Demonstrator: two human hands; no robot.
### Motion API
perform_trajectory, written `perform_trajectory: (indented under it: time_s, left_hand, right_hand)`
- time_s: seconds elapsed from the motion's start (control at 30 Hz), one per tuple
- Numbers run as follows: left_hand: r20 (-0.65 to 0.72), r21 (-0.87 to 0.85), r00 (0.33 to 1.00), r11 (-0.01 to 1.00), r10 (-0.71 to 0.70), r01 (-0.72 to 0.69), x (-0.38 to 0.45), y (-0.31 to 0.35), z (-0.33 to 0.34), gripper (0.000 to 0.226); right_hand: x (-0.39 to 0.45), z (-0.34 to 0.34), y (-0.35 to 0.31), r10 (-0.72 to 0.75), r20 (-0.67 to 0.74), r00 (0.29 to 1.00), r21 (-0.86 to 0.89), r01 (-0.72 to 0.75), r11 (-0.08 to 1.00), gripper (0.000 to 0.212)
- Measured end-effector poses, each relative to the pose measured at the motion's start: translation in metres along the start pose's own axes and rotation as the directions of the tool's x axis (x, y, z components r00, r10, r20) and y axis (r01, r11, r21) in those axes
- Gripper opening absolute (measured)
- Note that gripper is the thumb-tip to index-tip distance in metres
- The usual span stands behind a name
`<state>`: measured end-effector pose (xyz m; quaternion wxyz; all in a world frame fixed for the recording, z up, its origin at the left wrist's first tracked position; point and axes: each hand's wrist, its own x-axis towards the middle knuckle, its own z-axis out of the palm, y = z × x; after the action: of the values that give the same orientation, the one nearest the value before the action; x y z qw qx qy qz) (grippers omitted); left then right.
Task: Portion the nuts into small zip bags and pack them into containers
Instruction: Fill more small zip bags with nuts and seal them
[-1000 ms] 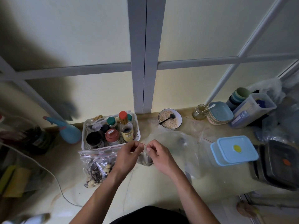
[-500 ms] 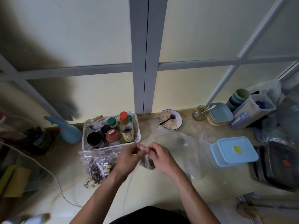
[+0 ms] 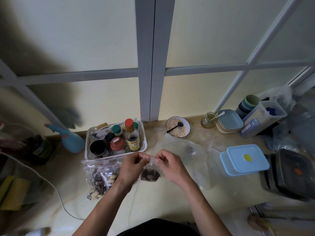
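A small zip bag [image 3: 150, 173] with dark seeds and nuts in its bottom hangs between my hands above the pale counter. My left hand [image 3: 133, 165] pinches the left end of its red-lined zip strip. My right hand [image 3: 167, 165] pinches the right end. To the left lie filled zip bags [image 3: 100, 178] of dark seeds and pale nuts. A light blue lidded container [image 3: 245, 160] stands to the right, with dark lidded containers [image 3: 293, 172] beyond it.
A white basket [image 3: 144, 142] of bottles and jars stands behind my hands. A bowl of grain with a black spoon [image 3: 178, 127], a glass jar [image 3: 208, 120], stacked plates [image 3: 229, 120], cups and a tall clear box sit along the wall. Empty clear bags [image 3: 196, 150] lie mid-counter.
My hands drew close together on the bag's top, then slid apart along the zip strip. The bag hangs in the same place.
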<state>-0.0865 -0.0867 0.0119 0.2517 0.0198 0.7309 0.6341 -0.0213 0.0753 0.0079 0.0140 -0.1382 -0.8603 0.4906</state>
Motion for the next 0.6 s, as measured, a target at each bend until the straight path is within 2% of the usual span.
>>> perform_trajectory:
  time_s: [0.17,0.27,0.37,0.47,0.6]
  left_hand:
    - [0.126,0.038,0.992,0.999,0.021,-0.026,-0.0032,0.0051,0.0007,0.016]
    - [0.075,-0.015,0.997,0.999,0.032,-0.031,-0.0038,0.0041,-0.0002,0.006]
    - [0.020,-0.032,1.000,0.999,0.020,-0.019,-0.0016,0.0012,-0.0013,0.009]
    - [-0.020,-0.051,1.000,0.999,0.007,-0.008,-0.0016,0.0011,-0.0004,0.008]
    - [-0.088,-0.067,0.996,0.998,-0.011,0.005,-0.0006,-0.0015,-0.0026,0.007]
  right_hand:
    - [-0.0012,0.0027,-0.0008,0.028,0.004,1.000,-0.025,-0.028,0.999,0.012]
    - [-0.0014,0.0048,0.0002,0.041,0.012,0.999,0.013,-0.042,0.999,0.012]
    - [-0.0013,0.0041,-0.0009,0.040,-0.003,0.999,0.093,-0.039,0.995,0.016]
    - [-0.0002,0.0018,-0.0023,0.031,0.004,1.000,0.160,-0.032,0.987,0.006]
    - [0.0007,-0.0010,-0.0042,0.004,-0.004,1.000,0.143,-0.004,0.990,0.005]
